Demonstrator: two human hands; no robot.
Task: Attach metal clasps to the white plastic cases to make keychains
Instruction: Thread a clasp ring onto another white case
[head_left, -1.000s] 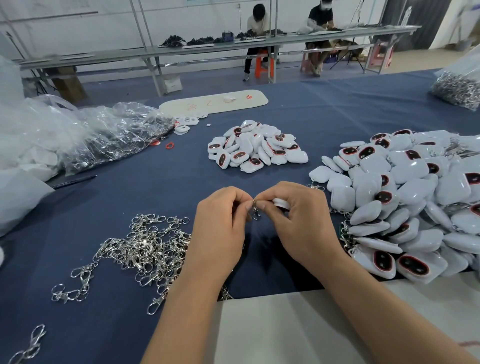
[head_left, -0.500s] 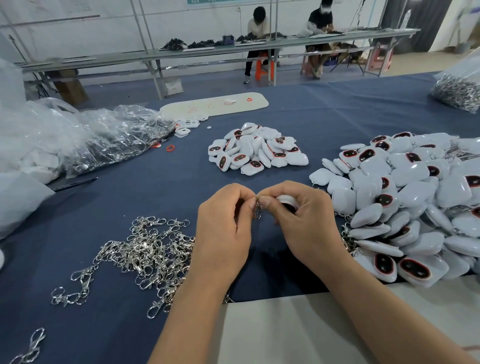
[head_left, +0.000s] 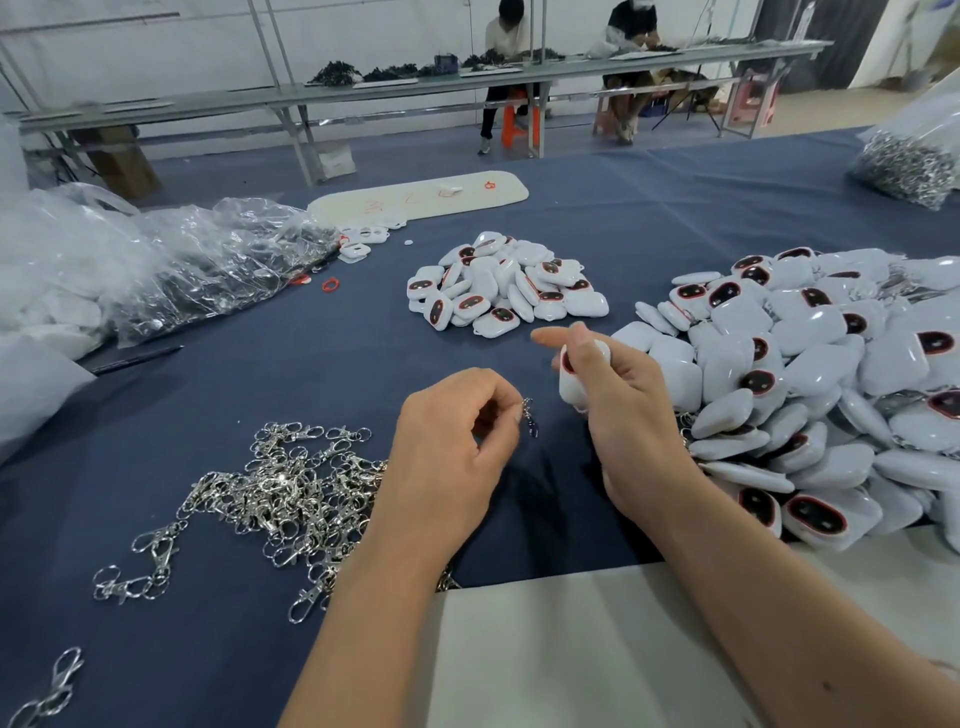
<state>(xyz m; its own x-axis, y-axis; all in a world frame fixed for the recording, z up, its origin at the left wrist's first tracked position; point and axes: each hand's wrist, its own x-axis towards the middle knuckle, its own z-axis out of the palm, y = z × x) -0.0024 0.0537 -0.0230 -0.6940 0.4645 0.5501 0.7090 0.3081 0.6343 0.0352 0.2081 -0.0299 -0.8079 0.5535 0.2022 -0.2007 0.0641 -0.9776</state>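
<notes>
**Head view: clasp and case held apart, join not made**

Head view, looking down at both hands over the blue counter. Left hand is curled, thumb and forefinger pinching a small metal clasp by its top, so the clasp hangs free just beside the fingertips. Right hand grips one white plastic case, fingers wrapped round it, forefinger stuck out straight toward the far pile. Case and clasp are near each other but w/ a clear gap between; not touching.

Stock: loose clasp pile lies left of the left wrist, a few strays nearer the counter edge. Small case pile sits ahead at centre. Big case pile is on the right, just beside the right hand; some metal shows among those cases, so prob. the finished ones, tho can't confirm.

Step, my read: mid-attach on this one unit. Clasp isn't on the case, so hooking is either about to start or needs a retry. Can't see the case's loop/eyelet; the hand hides it.

Next move prob. needs:
- right hand turning the case so the eyelet end faces the clasp
- left hand bringing the clasp's ring or hook to that hole and threading it
- fine pinch control, since the clasp is small and dangles
</notes>
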